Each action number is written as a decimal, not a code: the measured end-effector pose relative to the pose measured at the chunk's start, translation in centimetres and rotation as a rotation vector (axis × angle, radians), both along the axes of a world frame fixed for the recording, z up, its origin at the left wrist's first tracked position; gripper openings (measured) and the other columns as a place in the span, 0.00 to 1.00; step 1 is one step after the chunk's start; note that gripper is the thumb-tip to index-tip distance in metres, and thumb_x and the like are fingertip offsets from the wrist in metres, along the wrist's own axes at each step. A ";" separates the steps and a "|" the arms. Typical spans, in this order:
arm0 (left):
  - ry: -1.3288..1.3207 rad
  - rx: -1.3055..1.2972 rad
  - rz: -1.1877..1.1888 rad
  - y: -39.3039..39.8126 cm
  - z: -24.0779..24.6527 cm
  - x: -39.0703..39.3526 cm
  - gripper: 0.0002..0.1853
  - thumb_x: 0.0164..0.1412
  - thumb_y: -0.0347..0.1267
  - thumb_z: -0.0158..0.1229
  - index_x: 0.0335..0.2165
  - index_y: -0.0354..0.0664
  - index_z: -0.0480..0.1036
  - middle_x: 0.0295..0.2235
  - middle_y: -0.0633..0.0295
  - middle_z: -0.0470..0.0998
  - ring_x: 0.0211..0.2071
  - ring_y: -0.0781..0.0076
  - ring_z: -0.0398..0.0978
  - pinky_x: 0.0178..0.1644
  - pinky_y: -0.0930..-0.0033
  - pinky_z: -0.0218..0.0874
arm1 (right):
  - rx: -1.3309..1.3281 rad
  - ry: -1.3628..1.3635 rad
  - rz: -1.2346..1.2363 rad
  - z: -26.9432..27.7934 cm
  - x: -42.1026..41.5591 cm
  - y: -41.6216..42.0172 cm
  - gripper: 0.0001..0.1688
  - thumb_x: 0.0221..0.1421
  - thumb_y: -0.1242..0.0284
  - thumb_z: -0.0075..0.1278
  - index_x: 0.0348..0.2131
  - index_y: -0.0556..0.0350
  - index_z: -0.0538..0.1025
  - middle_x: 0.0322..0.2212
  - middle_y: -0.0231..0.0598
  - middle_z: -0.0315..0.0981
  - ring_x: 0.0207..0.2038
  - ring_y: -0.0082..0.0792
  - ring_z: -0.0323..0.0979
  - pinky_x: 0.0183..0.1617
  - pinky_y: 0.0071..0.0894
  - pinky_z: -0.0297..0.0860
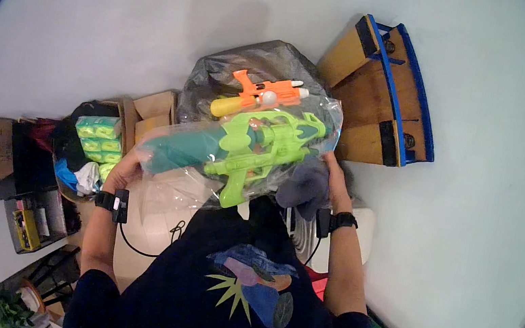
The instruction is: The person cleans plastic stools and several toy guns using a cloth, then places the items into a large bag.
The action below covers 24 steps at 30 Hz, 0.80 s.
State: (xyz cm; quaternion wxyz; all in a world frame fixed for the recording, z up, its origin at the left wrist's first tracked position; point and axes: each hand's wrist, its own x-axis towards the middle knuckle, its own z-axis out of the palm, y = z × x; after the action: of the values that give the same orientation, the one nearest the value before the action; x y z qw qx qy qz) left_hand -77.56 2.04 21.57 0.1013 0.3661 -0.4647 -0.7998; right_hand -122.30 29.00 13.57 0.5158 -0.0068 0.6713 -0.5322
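A large green and teal toy water gun [269, 139] in a clear plastic bag [180, 197] is held up level in front of me. My left hand [131, 164] grips its teal tank end through the plastic. At the muzzle end, my right hand [331, 162] grips the bag, its fingers partly hidden behind it. Just beyond lies a smaller orange and yellow toy water gun [274, 92], against a black plastic bag [259, 55]. Whether the small gun rests in that bag or on it, I cannot tell.
Brown cardboard boxes [153, 108] and a container of green-wrapped packs [99, 138] stand to the left. A grey box [34, 220] holds a yellow package [27, 230]. Right of the black bag is a cardboard structure with blue edging [385, 90]. Grey-purple fabric [305, 186] hangs below my right hand.
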 end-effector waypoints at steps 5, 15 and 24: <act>-0.078 -0.022 0.086 -0.5 0.1 5.5 0.36 0.51 0.46 0.56 0.59 0.49 0.61 0.49 0.63 0.72 0.42 0.73 0.74 0.36 0.72 0.71 | -0.116 0.063 0.018 -1.2 2.2 -1.5 0.36 0.56 0.47 0.50 0.46 0.62 0.74 0.39 0.37 0.74 0.39 0.29 0.71 0.44 0.28 0.67; -0.059 -0.071 -0.021 -2.9 1.4 8.3 0.38 0.47 0.45 0.58 0.57 0.46 0.63 0.49 0.60 0.72 0.39 0.73 0.76 0.26 0.74 0.71 | -0.010 0.407 0.014 -2.6 4.8 -0.4 0.31 0.52 0.50 0.54 0.33 0.65 0.79 0.29 0.39 0.76 0.32 0.29 0.71 0.39 0.31 0.66; -0.192 0.083 -0.088 -9.9 -6.3 10.4 0.24 0.54 0.42 0.58 0.48 0.42 0.70 0.35 0.67 0.77 0.33 0.77 0.76 0.30 0.73 0.71 | 0.364 0.726 -0.140 -6.6 4.6 7.5 0.27 0.56 0.56 0.49 0.30 0.68 0.77 0.22 0.46 0.74 0.25 0.39 0.69 0.35 0.38 0.65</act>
State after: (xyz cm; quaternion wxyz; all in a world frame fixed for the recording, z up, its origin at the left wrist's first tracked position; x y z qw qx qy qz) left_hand -67.19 -7.83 15.26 0.0060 0.4242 -0.4542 -0.7834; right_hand -117.71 36.54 6.93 0.2006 -0.0570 0.8917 -0.4017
